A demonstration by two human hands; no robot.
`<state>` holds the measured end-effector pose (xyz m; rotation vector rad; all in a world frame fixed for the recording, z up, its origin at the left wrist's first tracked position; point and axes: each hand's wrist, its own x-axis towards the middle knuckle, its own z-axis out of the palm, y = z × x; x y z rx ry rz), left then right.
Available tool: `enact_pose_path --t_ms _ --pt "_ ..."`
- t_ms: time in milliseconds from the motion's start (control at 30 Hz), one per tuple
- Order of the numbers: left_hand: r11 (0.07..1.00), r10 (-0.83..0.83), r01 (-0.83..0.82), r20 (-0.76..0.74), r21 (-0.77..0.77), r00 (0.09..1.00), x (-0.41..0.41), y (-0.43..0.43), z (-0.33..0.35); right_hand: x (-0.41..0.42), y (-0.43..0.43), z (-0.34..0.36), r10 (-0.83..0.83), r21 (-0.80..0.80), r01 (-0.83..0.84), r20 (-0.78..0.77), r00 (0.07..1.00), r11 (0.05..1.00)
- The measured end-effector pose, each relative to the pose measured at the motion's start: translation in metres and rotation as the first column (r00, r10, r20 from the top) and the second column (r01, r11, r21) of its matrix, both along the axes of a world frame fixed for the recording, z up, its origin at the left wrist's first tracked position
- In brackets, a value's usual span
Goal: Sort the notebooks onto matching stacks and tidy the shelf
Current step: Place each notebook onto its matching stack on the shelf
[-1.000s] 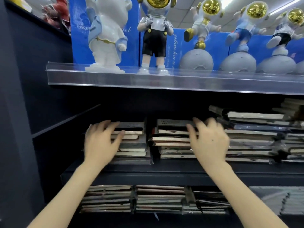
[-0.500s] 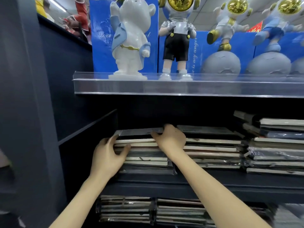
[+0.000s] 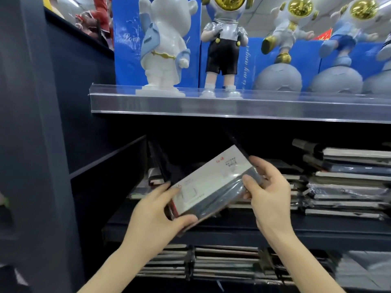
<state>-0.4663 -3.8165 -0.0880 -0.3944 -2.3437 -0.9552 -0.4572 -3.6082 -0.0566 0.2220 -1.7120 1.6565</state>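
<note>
Glossy astronaut figurines [image 3: 226, 43] with gold visors stand on the top shelf behind a clear plastic rail [image 3: 211, 102], with a white bear figure [image 3: 165, 45] at the left. On the dark shelf [image 3: 232, 233] below, flat stacks of wrapped notebooks [image 3: 347, 187] lie to the right, and more stacks [image 3: 211, 263] sit underneath. Half a second ago both hands were in on the left stack. Now a film-wrapped notebook [image 3: 213, 187], grey with a pale label band, is held tilted in front of the shelf. The left hand [image 3: 156, 212] grips its near-left end and the right hand [image 3: 268, 193] pinches its right end.

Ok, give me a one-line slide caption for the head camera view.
Left hand and right hand grip a wrapped notebook before the notebook stacks, below astronaut figurines.
</note>
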Motion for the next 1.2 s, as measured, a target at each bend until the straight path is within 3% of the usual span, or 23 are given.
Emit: enact_pose_path --t_ms 167,267,367,433,500,600,767,900,1000,1133,1200 --pt "0.974 -0.207 0.206 -0.009 -0.098 0.978 0.014 0.050 -0.010 0.024 0.050 -0.001 -0.041 -0.340 0.048 0.025 0.999 0.939" --pt "0.940 -0.328 0.330 0.029 -0.085 0.944 0.010 0.079 -0.002 0.019 0.078 -0.001 -0.099 -0.431 0.129 0.091 0.991 0.893" --pt "0.948 -0.300 0.292 -0.048 -0.127 0.953 -0.009 0.102 0.019 0.002 0.100 0.006 -0.155 -0.298 0.197 0.158 0.975 0.934" --pt "0.953 -0.209 0.178 -0.108 -0.243 0.972 -0.027 0.110 0.031 -0.009 0.110 0.010 -0.238 -0.064 0.258 0.223 0.945 0.964" --pt "0.923 -0.136 0.099 -0.074 -0.372 0.988 -0.043 0.113 0.040 -0.009 0.114 0.011 -0.341 0.170 0.306 0.245 0.908 0.937" --pt "0.903 -0.142 0.151 0.052 -0.403 0.988 -0.065 0.115 0.045 -0.008 0.120 0.006 -0.507 0.423 0.402 0.170 0.845 0.812" --pt "0.899 -0.362 0.407 0.248 -0.162 0.899 -0.088 0.122 0.051 -0.018 0.129 0.007 -0.696 0.669 0.504 0.027 0.718 0.546" --pt "0.911 -0.358 0.397 0.263 -0.110 0.896 -0.094 0.127 0.049 -0.023 0.134 0.010 -0.738 0.736 0.490 0.020 0.674 0.468" --pt "0.925 -0.342 0.368 0.219 -0.094 0.914 -0.081 0.124 0.044 -0.022 0.132 0.005 -0.758 0.758 0.534 -0.080 0.647 0.375" --pt "0.951 -0.308 0.308 -0.042 -0.006 0.951 -0.049 0.099 0.036 -0.007 0.117 -0.004 -0.756 0.630 0.741 -0.363 0.545 0.232" --pt "0.988 -0.156 0.155 -0.202 -0.021 0.967 -0.034 0.072 0.029 -0.001 0.101 -0.007 -0.685 0.574 0.765 -0.432 0.586 0.292"
